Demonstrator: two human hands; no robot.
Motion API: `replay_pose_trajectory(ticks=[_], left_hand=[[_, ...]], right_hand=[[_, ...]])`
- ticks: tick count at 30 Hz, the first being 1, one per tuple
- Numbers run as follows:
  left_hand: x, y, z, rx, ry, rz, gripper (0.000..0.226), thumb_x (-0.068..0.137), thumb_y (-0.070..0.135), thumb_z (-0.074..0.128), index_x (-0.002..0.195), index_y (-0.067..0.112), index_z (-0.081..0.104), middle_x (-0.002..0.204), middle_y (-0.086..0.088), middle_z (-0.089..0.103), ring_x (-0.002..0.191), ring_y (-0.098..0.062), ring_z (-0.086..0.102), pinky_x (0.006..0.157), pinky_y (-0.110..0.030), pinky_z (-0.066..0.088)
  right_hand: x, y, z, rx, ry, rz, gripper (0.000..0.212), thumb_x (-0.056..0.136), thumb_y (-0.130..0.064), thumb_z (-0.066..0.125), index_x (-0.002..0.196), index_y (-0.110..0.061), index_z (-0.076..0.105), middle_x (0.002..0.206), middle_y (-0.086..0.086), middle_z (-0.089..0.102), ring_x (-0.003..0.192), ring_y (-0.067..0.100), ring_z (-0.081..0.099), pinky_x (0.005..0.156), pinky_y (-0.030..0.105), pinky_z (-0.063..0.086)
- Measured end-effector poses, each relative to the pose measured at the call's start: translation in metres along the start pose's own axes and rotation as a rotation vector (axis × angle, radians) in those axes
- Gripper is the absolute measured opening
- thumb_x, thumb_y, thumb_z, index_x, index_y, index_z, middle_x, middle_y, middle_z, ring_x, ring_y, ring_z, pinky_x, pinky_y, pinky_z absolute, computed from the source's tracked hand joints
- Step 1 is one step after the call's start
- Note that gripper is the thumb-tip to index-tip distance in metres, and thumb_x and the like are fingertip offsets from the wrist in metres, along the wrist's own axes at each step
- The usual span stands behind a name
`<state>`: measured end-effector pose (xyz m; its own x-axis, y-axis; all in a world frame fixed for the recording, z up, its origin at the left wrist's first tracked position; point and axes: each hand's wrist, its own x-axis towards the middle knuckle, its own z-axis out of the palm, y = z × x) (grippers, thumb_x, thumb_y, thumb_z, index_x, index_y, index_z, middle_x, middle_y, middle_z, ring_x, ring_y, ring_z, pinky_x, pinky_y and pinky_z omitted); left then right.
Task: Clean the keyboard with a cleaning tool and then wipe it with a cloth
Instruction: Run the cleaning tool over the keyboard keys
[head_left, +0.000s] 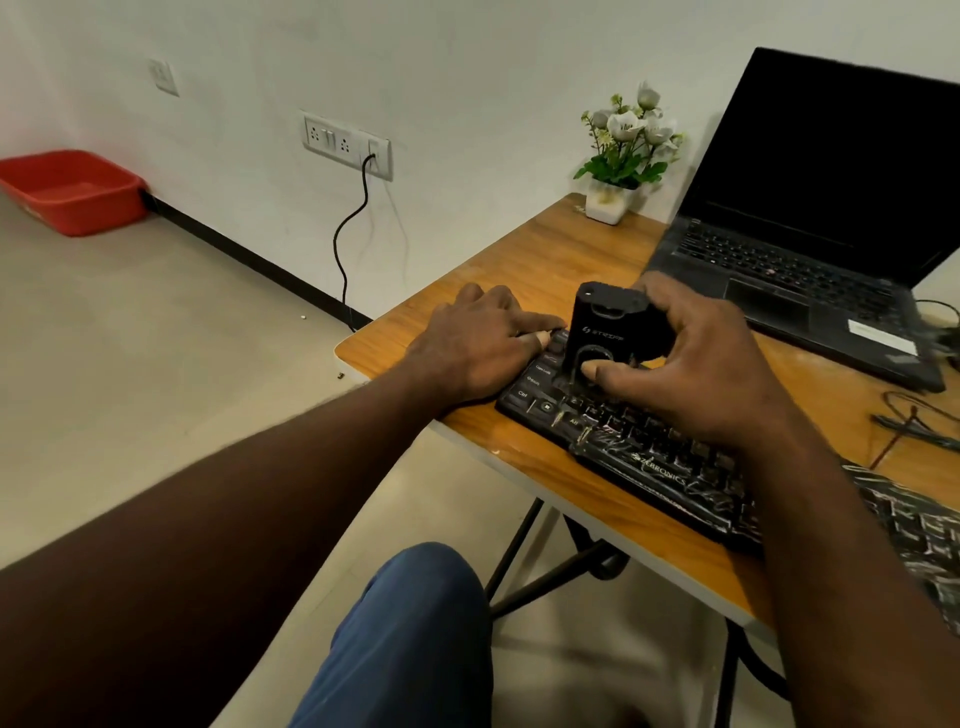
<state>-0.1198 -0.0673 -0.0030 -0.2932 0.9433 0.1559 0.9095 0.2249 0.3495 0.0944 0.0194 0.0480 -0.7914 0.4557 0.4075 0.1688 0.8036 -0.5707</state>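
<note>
Table (519, 260) occupies the right half of the frame. Keyboard (660, 467) lies along its near edge, lower right. Cleaning tool (602, 322) stands on the keyboard's left end. Laptop (810, 249) sits behind, upper right; potted plant (623, 150) to its left. Tub (72, 192) on the floor (156, 338), upper left.

One wide-angle view looks from the person's head, forward and down along both forearms. The left hand (478, 348) and the right hand (696, 374), which grips the cleaning tool (602, 322), sit close at mid-frame on the keyboard (660, 467). The table (519, 260) appears tilted. The laptop (810, 208) is far right, the floor (156, 338) and wall (467, 62) are far left, and a knee (415, 623) is nearest.
</note>
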Motion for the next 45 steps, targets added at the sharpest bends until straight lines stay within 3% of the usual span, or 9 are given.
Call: replay_pose_trajectory(ticks=[4, 8, 12, 15, 19, 24, 37, 41, 45], left_hand=[[-0.004, 0.002, 0.000, 0.025, 0.018, 0.037, 0.056, 0.095, 0.048, 0.023, 0.144, 0.045, 0.049, 0.123, 0.005, 0.048, 0.114, -0.017, 0.036, 0.094, -0.045, 0.037], [-0.004, 0.002, 0.002, 0.042, 0.048, 0.042, 0.043, 0.104, 0.042, 0.031, 0.141, 0.041, 0.053, 0.119, 0.005, 0.047, 0.111, -0.015, 0.034, 0.093, -0.045, 0.037], [-0.006, 0.004, 0.001, 0.049, 0.053, 0.047, 0.041, 0.105, 0.040, 0.033, 0.137, 0.033, 0.057, 0.124, -0.001, 0.051, 0.116, -0.021, 0.039, 0.094, -0.046, 0.040], [-0.006, 0.004, 0.001, 0.043, 0.044, 0.031, 0.047, 0.101, 0.045, 0.028, 0.138, 0.040, 0.056, 0.123, 0.001, 0.051, 0.116, -0.020, 0.039, 0.094, -0.046, 0.040], [-0.008, 0.006, -0.001, 0.036, 0.047, 0.022, 0.047, 0.098, 0.042, 0.026, 0.128, 0.029, 0.061, 0.122, -0.002, 0.052, 0.116, -0.024, 0.041, 0.096, -0.049, 0.041], [-0.004, 0.004, 0.001, 0.036, 0.044, 0.021, 0.044, 0.107, 0.043, 0.032, 0.147, 0.046, 0.048, 0.128, 0.000, 0.050, 0.120, -0.021, 0.039, 0.101, -0.050, 0.039], [-0.002, 0.001, 0.005, 0.059, 0.076, 0.040, 0.041, 0.106, 0.042, 0.033, 0.138, 0.036, 0.057, 0.126, -0.001, 0.053, 0.116, -0.021, 0.040, 0.096, -0.048, 0.041], [-0.002, 0.000, 0.005, 0.045, 0.074, 0.029, 0.044, 0.106, 0.044, 0.032, 0.147, 0.049, 0.048, 0.129, 0.001, 0.051, 0.118, -0.020, 0.038, 0.099, -0.049, 0.040], [-0.002, 0.001, 0.006, 0.033, 0.081, 0.026, 0.042, 0.105, 0.042, 0.034, 0.143, 0.046, 0.052, 0.127, 0.001, 0.052, 0.112, -0.016, 0.034, 0.098, -0.048, 0.040]], right_hand=[[-0.013, -0.001, 0.005, 0.203, -0.168, -0.028, 0.037, 0.079, -0.019, 0.089, 0.107, -0.024, 0.065, 0.091, 0.002, 0.069, 0.080, 0.025, 0.069, 0.067, 0.040, 0.059], [-0.014, 0.004, 0.006, 0.151, -0.051, -0.018, 0.043, 0.079, -0.022, 0.087, 0.117, -0.023, 0.066, 0.095, -0.004, 0.069, 0.082, 0.014, 0.069, 0.065, 0.033, 0.058], [-0.015, 0.002, 0.008, 0.165, -0.131, -0.037, 0.044, 0.080, -0.027, 0.087, 0.119, -0.027, 0.066, 0.096, 0.002, 0.070, 0.084, 0.021, 0.070, 0.070, 0.041, 0.060], [-0.011, 0.003, 0.009, 0.093, -0.002, -0.029, 0.046, 0.080, -0.022, 0.086, 0.123, -0.022, 0.067, 0.100, -0.006, 0.070, 0.088, 0.013, 0.069, 0.073, 0.038, 0.060], [-0.013, 0.004, 0.011, 0.178, -0.116, -0.030, 0.045, 0.081, -0.026, 0.086, 0.122, -0.027, 0.068, 0.094, 0.000, 0.070, 0.082, 0.020, 0.068, 0.068, 0.037, 0.059], [-0.010, 0.007, 0.009, 0.014, 0.137, -0.003, 0.049, 0.081, -0.023, 0.086, 0.125, -0.024, 0.067, 0.104, -0.012, 0.071, 0.093, 0.001, 0.066, 0.073, 0.012, 0.052], [-0.011, 0.005, 0.012, 0.125, 0.006, -0.021, 0.049, 0.082, -0.020, 0.086, 0.129, -0.022, 0.070, 0.109, -0.010, 0.075, 0.098, 0.010, 0.071, 0.084, 0.032, 0.060], [-0.010, 0.012, 0.006, 0.001, 0.167, 0.046, 0.049, 0.083, -0.025, 0.084, 0.129, -0.026, 0.067, 0.108, -0.014, 0.072, 0.096, 0.004, 0.068, 0.078, 0.029, 0.059], [-0.016, 0.010, 0.002, 0.162, -0.030, 0.048, 0.049, 0.082, -0.021, 0.086, 0.128, -0.021, 0.069, 0.105, -0.007, 0.075, 0.094, 0.012, 0.071, 0.078, 0.029, 0.060]])
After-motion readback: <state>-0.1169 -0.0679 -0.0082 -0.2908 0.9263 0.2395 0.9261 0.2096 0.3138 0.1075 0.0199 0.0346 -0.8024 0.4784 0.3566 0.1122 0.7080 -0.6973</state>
